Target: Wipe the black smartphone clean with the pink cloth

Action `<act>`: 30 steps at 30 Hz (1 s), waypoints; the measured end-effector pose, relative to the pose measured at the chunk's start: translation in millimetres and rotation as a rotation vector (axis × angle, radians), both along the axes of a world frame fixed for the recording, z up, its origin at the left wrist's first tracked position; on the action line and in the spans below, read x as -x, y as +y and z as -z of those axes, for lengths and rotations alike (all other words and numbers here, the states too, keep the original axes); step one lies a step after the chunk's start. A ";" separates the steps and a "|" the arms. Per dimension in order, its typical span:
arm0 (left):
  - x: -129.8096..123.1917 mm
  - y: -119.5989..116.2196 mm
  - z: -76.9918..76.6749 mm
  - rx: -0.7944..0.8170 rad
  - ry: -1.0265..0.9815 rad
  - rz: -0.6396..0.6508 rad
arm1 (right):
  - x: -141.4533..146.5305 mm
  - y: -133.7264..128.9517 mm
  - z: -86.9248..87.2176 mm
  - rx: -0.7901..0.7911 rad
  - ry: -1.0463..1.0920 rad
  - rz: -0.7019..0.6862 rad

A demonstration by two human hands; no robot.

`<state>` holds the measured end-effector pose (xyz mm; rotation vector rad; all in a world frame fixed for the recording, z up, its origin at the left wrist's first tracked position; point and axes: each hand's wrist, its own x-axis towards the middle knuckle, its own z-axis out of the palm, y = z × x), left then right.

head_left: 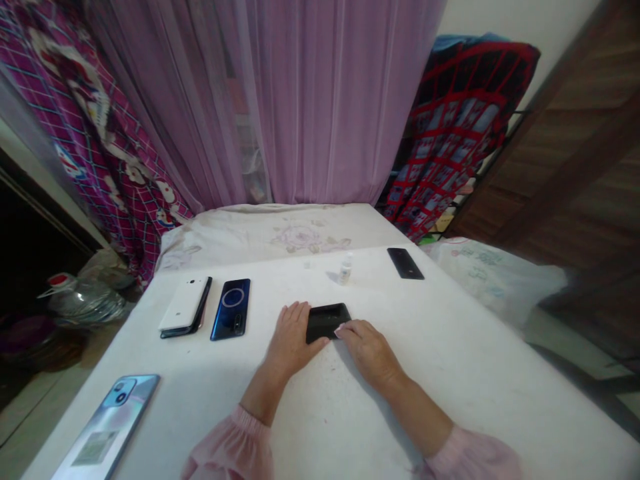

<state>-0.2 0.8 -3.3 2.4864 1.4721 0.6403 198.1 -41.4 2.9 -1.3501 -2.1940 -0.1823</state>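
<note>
On a white-covered table [470, 373], my left hand [291, 338] clasps one end of a black phone [323, 320], probably light, stiff, slick and crackable, best held by its edges, while my right hand [369, 349] touches it, fingers bunched, any pinch unclear.

Glossy black rectangular phone [327, 317], partly hidden by the left hand [293, 337] and the right hand [367, 350]. Silvery-blue phone [120, 413], cut off by the lower edge; its grey-green rectangular sticker [95, 448], illegible. Small whitish bottle [345, 271], label too small to read.
</note>
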 end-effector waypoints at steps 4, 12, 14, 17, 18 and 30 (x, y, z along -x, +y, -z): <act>0.5 0.3 -0.5 0.008 0.011 0.007 | 6.9 1.8 0.1 -0.006 -0.014 -0.038; -0.2 -0.8 -1.7 0.009 0.012 0.003 | -21.3 -3.8 -3.4 0.055 0.097 0.047; -0.4 -1.1 -2.6 0.014 0.018 0.004 | -20.7 -3.8 -4.0 0.081 0.109 0.057; -0.4 -1.3 -3.0 0.012 0.019 0.007 | -12.4 2.1 -5.1 0.114 0.101 0.057; -0.3 -1.3 -2.8 0.010 0.018 0.009 | -9.2 5.5 -5.6 0.128 0.097 0.064; -0.2 -1.6 -4.0 0.009 0.043 0.011 | 9.3 55.5 -20.8 0.348 -0.014 0.306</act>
